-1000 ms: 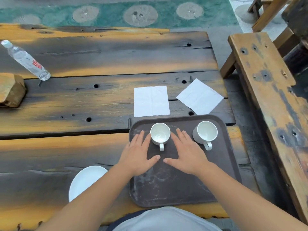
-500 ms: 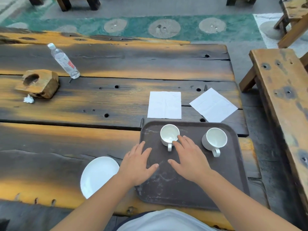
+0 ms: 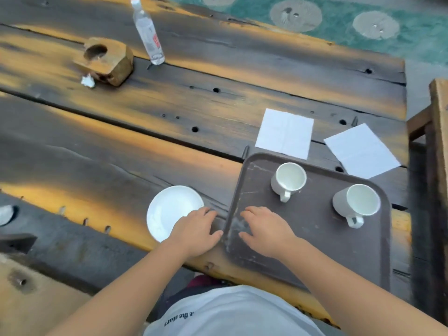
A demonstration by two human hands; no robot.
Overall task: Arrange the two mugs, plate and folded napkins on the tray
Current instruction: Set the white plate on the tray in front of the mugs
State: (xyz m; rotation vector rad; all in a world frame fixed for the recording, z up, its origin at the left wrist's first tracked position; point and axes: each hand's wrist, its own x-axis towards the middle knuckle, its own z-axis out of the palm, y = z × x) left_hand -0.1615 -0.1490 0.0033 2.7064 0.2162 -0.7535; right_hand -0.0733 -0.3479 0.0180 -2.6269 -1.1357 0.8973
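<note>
A dark brown tray lies on the wooden table near its front edge. Two white mugs stand upright on the tray's far half, one at the middle and one at the right. A white plate rests on the table just left of the tray. Two white napkins lie flat on the table beyond the tray, one straight and one turned at an angle. My left hand hovers over the plate's right edge, fingers spread, holding nothing. My right hand is spread over the tray's left part, empty.
A clear water bottle and a wooden block with a hole sit at the far left of the table, a crumpled white scrap beside the block. A wooden bench runs along the right side.
Both hands have drawn back from the middle mug and shifted left; my left hand has left the tray and reached the plate's edge. The view has swung left.
</note>
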